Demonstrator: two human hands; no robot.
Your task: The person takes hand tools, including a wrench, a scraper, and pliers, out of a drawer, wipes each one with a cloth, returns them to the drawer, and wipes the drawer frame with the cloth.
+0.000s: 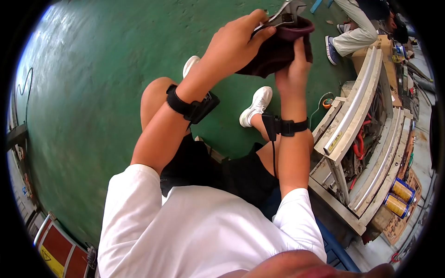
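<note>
My left hand (238,39) is closed on an adjustable wrench (288,13), its handle between thumb and fingers and its metal jaws pointing up and right. Below and beside the wrench is a dark maroon cloth (269,59) with a rolled rim, shaped like a cap or pouch. My right hand (294,69) grips this cloth from the right, thumb up against the rim. The wrench head overlaps the rim in view; whether they touch I cannot tell. The cloth hides several fingers of my right hand.
On the right stands an open wooden tool box (340,162) with red-handled tools (359,144) inside. Beyond it are yellow-and-blue cans (396,205) and a cardboard box (382,46). Another person's leg (354,39) shows at upper right. Green floor (102,69) lies ahead and left.
</note>
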